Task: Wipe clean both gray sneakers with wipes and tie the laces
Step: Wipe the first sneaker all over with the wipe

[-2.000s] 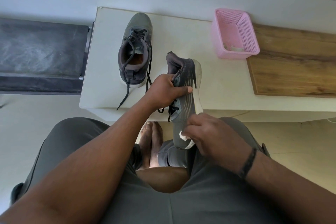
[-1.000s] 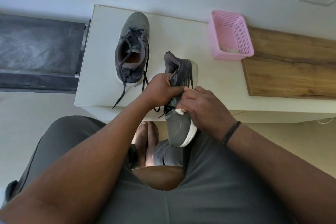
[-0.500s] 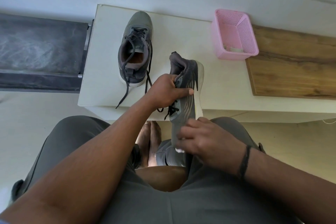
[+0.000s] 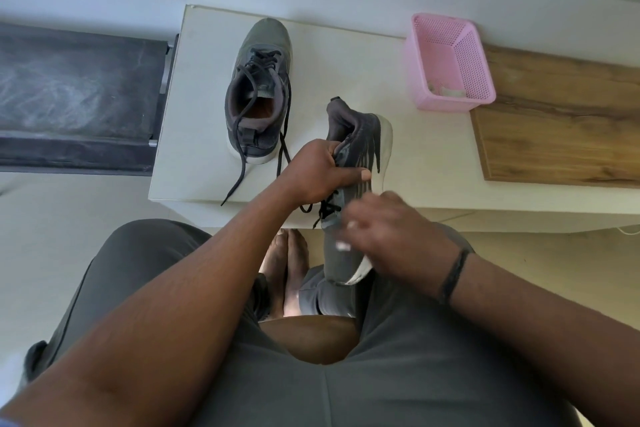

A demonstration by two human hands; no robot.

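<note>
- Two gray sneakers are in view: one held sneaker (image 4: 349,191) near the middle of the picture, and one resting sneaker (image 4: 258,90) on the white table (image 4: 346,66) at about 11 o'clock from it.
- Two hands are in view, and one pink basket (image 4: 446,62) stands on the table at about 2 o'clock from the held sneaker, well apart from it.
- One white wipe (image 4: 343,245) shows only as a small pale scrap under the right hand (image 4: 391,236); most of it is hidden by the fingers.
- The right hand is blurred; its fingers are curled down over the wipe, pressing it against the side of the held sneaker near the toe.
- The left hand (image 4: 318,173) grips the held sneaker at its collar, thumb laid across the side and the other fingers hidden behind the shoe.
- The held sneaker is turned on its side, heel toward 12 o'clock and toe toward 6 o'clock, above the table's near edge and the person's lap; its white sole faces 3 o'clock, dark stripes cross its gray side, and its black laces hang loose.
- The resting sneaker stands upright, toe toward 12 o'clock, with untied black laces trailing toward the table's near edge.
- Something pale lies in the basket's bottom; what it is cannot be made out.
- A wooden board (image 4: 561,121) at 3 o'clock is cut off by the picture's edge.
</note>
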